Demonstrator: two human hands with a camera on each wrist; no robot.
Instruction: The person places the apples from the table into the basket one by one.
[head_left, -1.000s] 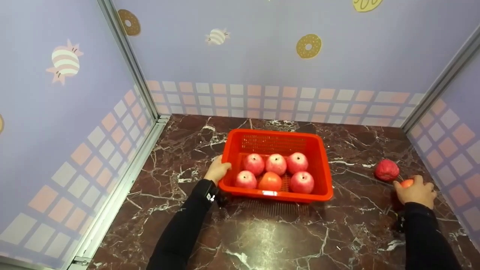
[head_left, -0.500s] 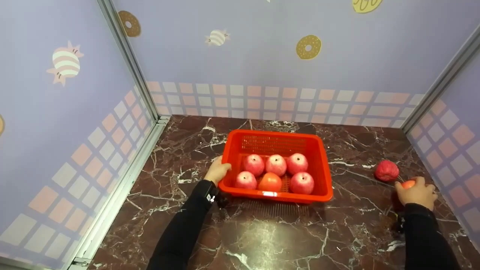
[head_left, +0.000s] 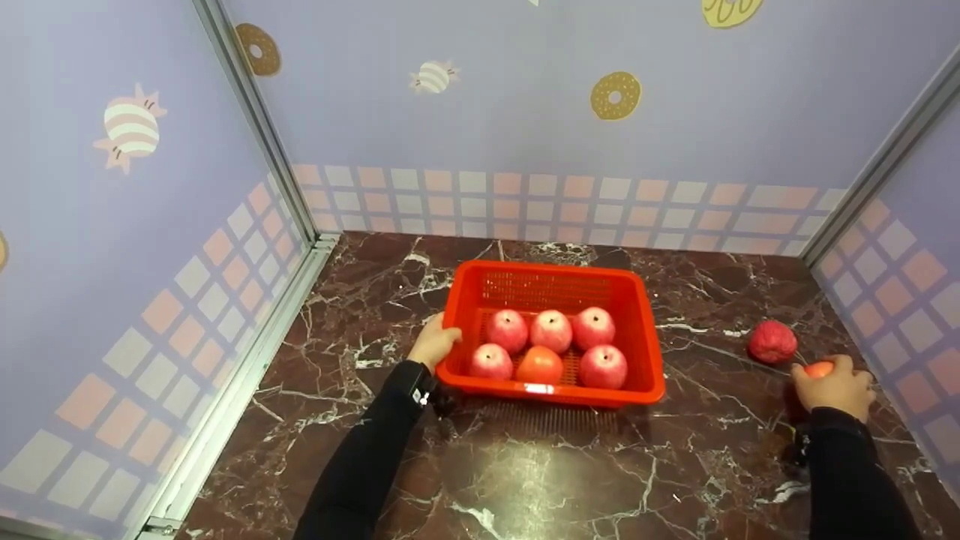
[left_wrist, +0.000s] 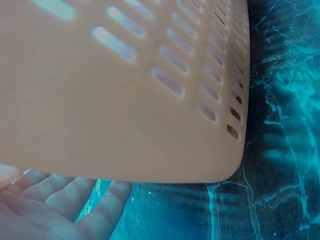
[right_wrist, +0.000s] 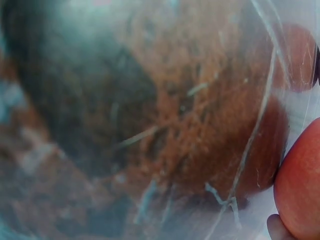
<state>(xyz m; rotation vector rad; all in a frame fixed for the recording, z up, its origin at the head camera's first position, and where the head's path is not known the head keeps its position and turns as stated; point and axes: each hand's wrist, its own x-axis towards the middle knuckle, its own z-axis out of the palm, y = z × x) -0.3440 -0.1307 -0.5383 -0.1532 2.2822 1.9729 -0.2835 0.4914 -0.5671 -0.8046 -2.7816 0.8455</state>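
My left hand grips the left side of a red plastic basket, thumb over the rim and fingers outside. In the left wrist view, the fingers reach under the edge of the slotted basket wall. Several pink-red apples sit in the basket with one smooth orange-red fruit. Far to the right, my right hand holds another round orange-red fruit, its top showing between thumb and fingers. The right wrist view is blurred, with a reddish rounded shape at its right edge.
A dark red, lumpy round fruit lies on the marbled tabletop just beyond my right hand. Patterned panels with metal corner posts enclose the left, back and right. The right panel stands close to my right hand.
My right hand has shifted very slightly to the right with the orange-red fruit. My left hand stays on the basket, and the fruits inside keep their places.
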